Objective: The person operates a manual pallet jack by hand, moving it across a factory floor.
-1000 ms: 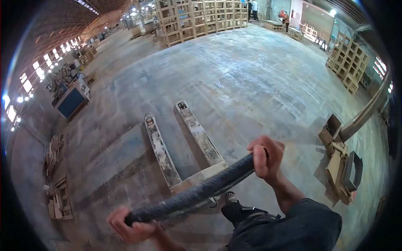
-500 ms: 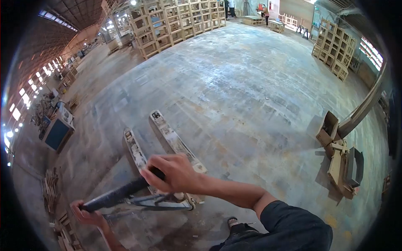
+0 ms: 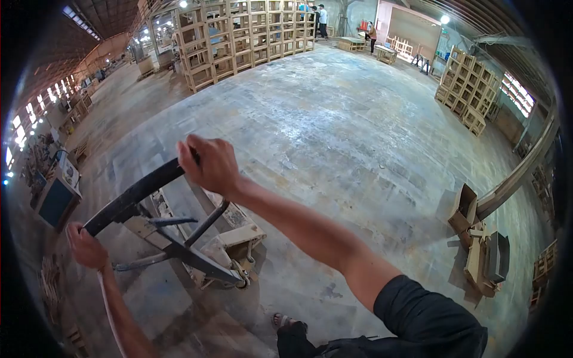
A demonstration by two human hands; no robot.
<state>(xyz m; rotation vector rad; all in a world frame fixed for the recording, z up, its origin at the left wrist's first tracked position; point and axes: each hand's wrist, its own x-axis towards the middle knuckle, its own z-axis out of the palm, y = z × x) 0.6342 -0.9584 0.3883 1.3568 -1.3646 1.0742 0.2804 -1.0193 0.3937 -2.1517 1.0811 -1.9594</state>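
Currently both hands, left hand [image 3: 87, 246] and right hand [image 3: 209, 164], are gripping the black padded handle bar [image 3: 132, 195] of the worn metal pallet jack [image 3: 224, 241], its forks carrying no load.

A dark short sleeve [image 3: 427, 316] is being worn on the right arm, with the forearm left bare. Dark clothing is being worn below, and an open sandal [image 3: 286, 324] on one foot.
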